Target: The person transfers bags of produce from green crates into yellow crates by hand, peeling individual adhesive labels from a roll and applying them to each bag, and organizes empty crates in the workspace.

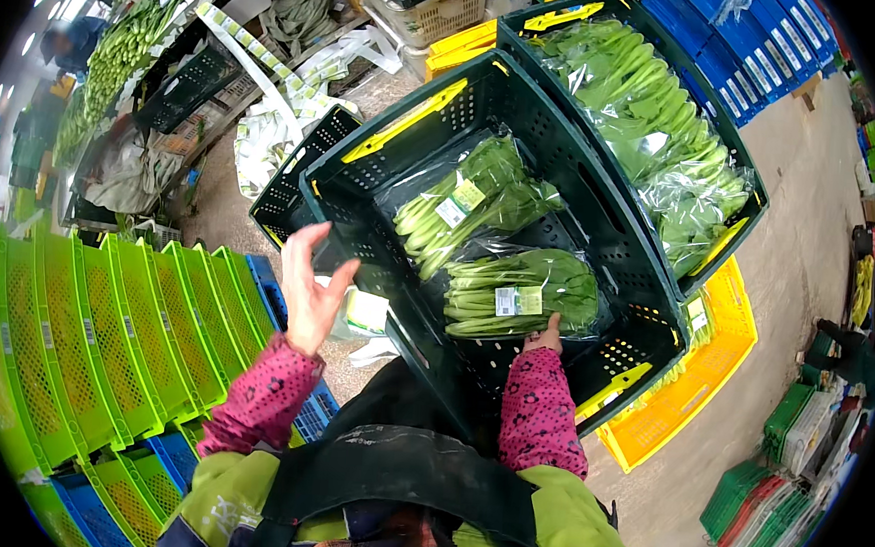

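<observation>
Two clear plastic bags of leafy greens lie in a dark green crate [361,219] in front of me. The nearer bag of leafy greens [567,281] has its stems to the left and a label on top. My right hand [544,337] is at its near edge, thumb against the bag and the other fingers partly hidden. Behind it, the farther bag of leafy greens [499,172] lies at a slant. My left hand [306,286] is raised beside the crate's left wall, fingers apart and holding nothing. Just below that hand is a label roll [366,311].
At the right, a second dark crate [751,218] full of bagged greens stands against mine, above a yellow crate [663,428]. Nested lime-green crates [124,325] line the left side. Blue crates [693,33] stand at the back. Loose greens [119,74] cover a table, upper left.
</observation>
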The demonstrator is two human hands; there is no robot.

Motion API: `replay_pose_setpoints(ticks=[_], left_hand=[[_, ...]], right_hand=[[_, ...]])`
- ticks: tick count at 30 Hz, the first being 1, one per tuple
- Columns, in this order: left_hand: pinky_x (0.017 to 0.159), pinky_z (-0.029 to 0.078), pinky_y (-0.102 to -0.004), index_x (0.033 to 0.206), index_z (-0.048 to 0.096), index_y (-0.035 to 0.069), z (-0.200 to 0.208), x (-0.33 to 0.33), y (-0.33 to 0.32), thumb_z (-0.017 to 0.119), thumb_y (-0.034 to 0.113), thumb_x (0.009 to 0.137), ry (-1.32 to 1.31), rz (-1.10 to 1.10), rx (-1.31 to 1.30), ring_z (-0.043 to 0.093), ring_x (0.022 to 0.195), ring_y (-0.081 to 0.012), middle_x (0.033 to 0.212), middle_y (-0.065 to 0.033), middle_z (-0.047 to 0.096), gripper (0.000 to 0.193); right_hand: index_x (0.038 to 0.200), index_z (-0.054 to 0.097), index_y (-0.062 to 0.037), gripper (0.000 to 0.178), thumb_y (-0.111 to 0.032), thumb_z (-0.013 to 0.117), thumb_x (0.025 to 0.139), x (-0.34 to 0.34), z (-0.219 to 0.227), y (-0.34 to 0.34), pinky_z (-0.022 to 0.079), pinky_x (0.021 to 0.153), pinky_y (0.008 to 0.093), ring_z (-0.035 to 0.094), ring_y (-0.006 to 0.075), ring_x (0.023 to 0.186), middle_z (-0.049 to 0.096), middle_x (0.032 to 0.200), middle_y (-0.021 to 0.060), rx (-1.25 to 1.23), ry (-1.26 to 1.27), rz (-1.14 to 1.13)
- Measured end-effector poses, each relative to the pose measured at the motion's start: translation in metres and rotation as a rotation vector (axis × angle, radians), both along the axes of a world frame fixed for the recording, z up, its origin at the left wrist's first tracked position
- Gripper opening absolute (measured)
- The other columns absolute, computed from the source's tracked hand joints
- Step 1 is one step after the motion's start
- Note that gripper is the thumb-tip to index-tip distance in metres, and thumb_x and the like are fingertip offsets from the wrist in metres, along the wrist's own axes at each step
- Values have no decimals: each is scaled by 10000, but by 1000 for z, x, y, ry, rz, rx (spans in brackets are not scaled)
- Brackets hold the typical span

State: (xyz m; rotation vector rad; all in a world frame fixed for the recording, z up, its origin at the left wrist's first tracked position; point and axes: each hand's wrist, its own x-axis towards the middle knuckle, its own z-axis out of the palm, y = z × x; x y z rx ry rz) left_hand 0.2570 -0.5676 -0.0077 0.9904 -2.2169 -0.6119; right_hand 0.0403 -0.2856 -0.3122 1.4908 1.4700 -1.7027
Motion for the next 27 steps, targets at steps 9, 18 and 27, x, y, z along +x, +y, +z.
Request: replay_pose_setpoints(ticks=[9, 18, 27], left_hand=[[863, 457, -304, 1112, 591, 31, -146, -187, -122, 760, 122, 744, -390, -720, 533, 581, 989, -200, 1036, -95, 617, 415], [1001, 433, -363, 1371, 382, -12, -311, -224, -151, 879, 225, 551, -629, -518, 523, 549, 1178, -291, 1281, -194, 555, 987], [861, 479, -311, 1035, 687, -15, -274, -215, -188, 821, 219, 713, -794, -622, 701, 639, 927, -172, 991, -91, 702, 420]], right_hand=[[1190, 563, -28, 429, -99, 742, 807, 35, 87, -56, 497, 799, 418, 599, 248, 956, 617, 1140, 91, -246, 351, -80], [1287, 462, 10, 500, -10, 676, 835, 75, 213, -1, 477, 882, 320, 626, 172, 938, 664, 1066, 108, 251, 1039, 724], [1327, 426, -90, 418, -256, 554, 965, -19, 383, 185, 452, 986, 441, 561, 230, 1122, 558, 1260, 55, -144, 1239, -60]])
